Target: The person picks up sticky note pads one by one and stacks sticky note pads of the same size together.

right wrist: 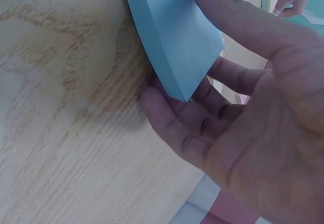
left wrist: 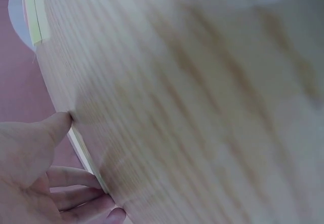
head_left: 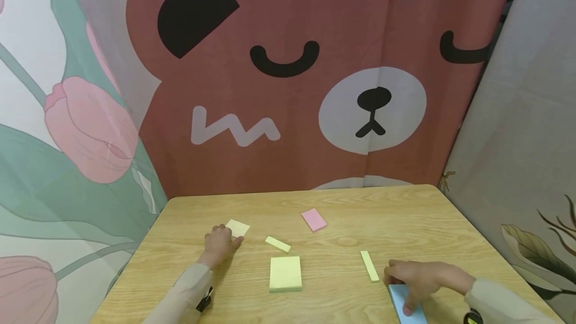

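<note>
At the left of the table, my left hand (head_left: 218, 245) holds a pale yellow sticky-note pad (head_left: 238, 227) by its edges. The left wrist view shows the thumb and fingertips along the thin pad (left wrist: 82, 148), low on the wood. On the right side, a blue sticky-note pad (head_left: 398, 295) is gripped by my right hand (head_left: 425, 278). Its thumb lies over the pad's top, and the other fingers curl at the far end. Seen from the right wrist, the blue pad (right wrist: 172, 31) is thick and tilted, with fingers around its end corner.
A larger yellow sticky-note pad (head_left: 285, 274) lies mid-table. Beyond it are a narrow yellow pad (head_left: 278, 244) and a pink pad (head_left: 314, 219). Another narrow yellow pad (head_left: 369, 266) lies just left of my right hand. A bear-printed curtain (head_left: 216, 169) hangs behind the table (head_left: 342, 299).
</note>
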`<state>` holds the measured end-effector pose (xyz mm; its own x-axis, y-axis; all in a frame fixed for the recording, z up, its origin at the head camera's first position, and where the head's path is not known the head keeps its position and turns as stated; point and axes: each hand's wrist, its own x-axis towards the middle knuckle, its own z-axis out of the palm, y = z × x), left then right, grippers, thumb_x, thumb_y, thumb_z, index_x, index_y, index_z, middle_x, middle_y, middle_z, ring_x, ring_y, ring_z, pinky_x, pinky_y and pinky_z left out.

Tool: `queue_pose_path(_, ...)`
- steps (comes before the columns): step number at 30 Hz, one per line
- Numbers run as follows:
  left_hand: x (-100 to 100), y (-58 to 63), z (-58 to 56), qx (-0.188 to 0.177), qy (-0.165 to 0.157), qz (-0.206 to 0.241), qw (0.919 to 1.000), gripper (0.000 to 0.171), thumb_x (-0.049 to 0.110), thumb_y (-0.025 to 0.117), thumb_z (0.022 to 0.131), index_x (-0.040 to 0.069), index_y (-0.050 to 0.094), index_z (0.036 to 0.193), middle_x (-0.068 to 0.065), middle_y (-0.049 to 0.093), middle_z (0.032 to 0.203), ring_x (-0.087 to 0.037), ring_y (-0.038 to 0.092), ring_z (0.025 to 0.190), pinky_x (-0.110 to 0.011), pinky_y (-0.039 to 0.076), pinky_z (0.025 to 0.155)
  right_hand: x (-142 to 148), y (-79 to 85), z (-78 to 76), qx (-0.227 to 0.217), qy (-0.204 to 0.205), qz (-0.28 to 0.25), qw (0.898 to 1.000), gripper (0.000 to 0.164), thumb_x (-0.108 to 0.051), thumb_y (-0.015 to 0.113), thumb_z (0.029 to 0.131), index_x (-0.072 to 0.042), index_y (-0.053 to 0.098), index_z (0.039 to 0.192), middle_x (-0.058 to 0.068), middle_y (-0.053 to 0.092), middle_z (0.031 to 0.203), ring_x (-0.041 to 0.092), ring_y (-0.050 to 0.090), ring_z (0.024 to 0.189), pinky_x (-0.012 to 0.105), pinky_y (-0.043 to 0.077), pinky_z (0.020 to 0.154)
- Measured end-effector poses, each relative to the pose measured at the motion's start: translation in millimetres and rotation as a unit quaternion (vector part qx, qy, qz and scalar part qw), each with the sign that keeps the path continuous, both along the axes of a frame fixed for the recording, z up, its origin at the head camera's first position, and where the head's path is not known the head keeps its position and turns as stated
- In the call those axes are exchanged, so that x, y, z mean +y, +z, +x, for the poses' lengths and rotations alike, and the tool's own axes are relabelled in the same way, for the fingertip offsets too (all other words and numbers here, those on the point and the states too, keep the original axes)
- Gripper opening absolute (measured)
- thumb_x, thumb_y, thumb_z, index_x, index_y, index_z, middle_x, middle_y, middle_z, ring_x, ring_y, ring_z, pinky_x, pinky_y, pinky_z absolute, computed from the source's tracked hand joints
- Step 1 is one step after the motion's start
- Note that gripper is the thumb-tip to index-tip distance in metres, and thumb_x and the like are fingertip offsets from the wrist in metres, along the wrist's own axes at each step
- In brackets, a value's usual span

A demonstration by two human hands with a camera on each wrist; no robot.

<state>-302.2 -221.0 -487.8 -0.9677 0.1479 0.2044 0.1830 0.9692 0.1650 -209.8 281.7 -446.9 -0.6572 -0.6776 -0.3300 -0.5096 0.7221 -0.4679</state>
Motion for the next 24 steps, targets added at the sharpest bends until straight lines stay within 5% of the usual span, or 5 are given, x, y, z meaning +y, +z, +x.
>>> queue_pose_path(6, 1, 2.1, 2.1, 0.0, -0.003, 0.001, 1.0, 0.043, 0.034, 0.072, 0.091, 0.004, 0.058, 0.064, -0.015, 0.06, 0.082, -0.034, 0.057, 0.079, -0.055, 0.05, 0.071, 4, 2.3, -4.3, -0.025, 0.025, -0.033, 0.999, 0.037, -0.02, 0.084, 0.079, -0.017, 0.061, 0.108, -0.012, 0.046, 0.092, 0.002, 0.045, 0.081, 0.022, 0.044, 0.069)
queue_pose_path(13, 2, 3.1, 1.6, -0.011, 0.004, -0.004, 0.9999, 0.041, 0.034, 0.071, 0.092, 0.003, 0.06, 0.067, -0.015, 0.059, 0.083, -0.034, 0.057, 0.081, -0.055, 0.05, 0.071, 10, -1.7, -15.0, -0.014, 0.125, -0.112, 0.986, 0.015, -0.011, 0.066, 0.095, -0.008, 0.063, 0.11, -0.012, 0.055, 0.097, -0.001, 0.05, 0.083, 0.022, 0.049, 0.066)
queue_pose_path(17, 3, 3.7, 1.9, -0.013, 0.005, -0.003, 0.9999, 0.041, 0.034, 0.071, 0.092, 0.004, 0.06, 0.066, -0.015, 0.059, 0.084, -0.034, 0.057, 0.081, -0.055, 0.05, 0.072, 18, -11.8, -23.5, -0.004, 0.169, -0.144, 0.975, 0.016, -0.009, 0.055, 0.102, -0.007, 0.064, 0.115, -0.011, 0.059, 0.102, -0.001, 0.054, 0.087, 0.022, 0.051, 0.067)
queue_pose_path(24, 2, -0.2, -0.1, -0.016, 0.013, 0.003, 0.9998, 0.04, 0.033, 0.071, 0.092, 0.004, 0.059, 0.067, -0.016, 0.059, 0.086, -0.034, 0.056, 0.084, -0.055, 0.049, 0.074, 15, -10.0, -21.8, -0.007, 0.153, -0.158, 0.976, 0.014, -0.007, 0.056, 0.101, -0.006, 0.066, 0.109, -0.009, 0.062, 0.101, 0.0, 0.056, 0.087, 0.023, 0.052, 0.069)
